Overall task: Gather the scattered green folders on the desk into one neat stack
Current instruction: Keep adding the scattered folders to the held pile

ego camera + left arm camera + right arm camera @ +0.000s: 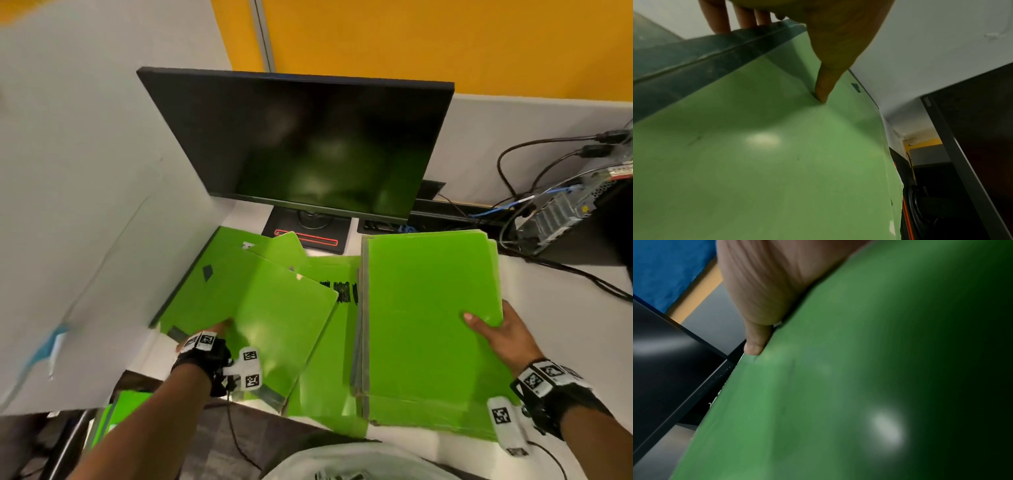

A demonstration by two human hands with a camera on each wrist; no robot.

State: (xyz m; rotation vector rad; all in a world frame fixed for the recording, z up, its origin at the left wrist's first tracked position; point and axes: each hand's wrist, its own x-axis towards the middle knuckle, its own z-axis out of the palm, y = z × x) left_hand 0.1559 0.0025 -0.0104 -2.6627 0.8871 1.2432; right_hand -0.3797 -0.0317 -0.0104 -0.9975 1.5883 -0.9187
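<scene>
A thick stack of green folders [428,308] lies at the desk's right front. My right hand [486,325] grips its near right edge, thumb [756,340] on the top folder [838,386], fingers hidden underneath. To its left, my left hand [219,330] pinches a single tilted green folder [281,308] at its near left corner. Its thumb [822,92] presses on top of that folder [777,162] and the fingers [719,22] curl under the edge. Loose green folders lie beneath: one at far left [202,274], one with black scribble [329,308], another behind [286,248].
A dark monitor [308,144] on its stand [308,236] rises just behind the folders. Cables and a small computer [555,212] sit at the back right on the white desk [555,301]. A grey partition [85,205] walls the left. More green folders [120,411] show below the desk's left front.
</scene>
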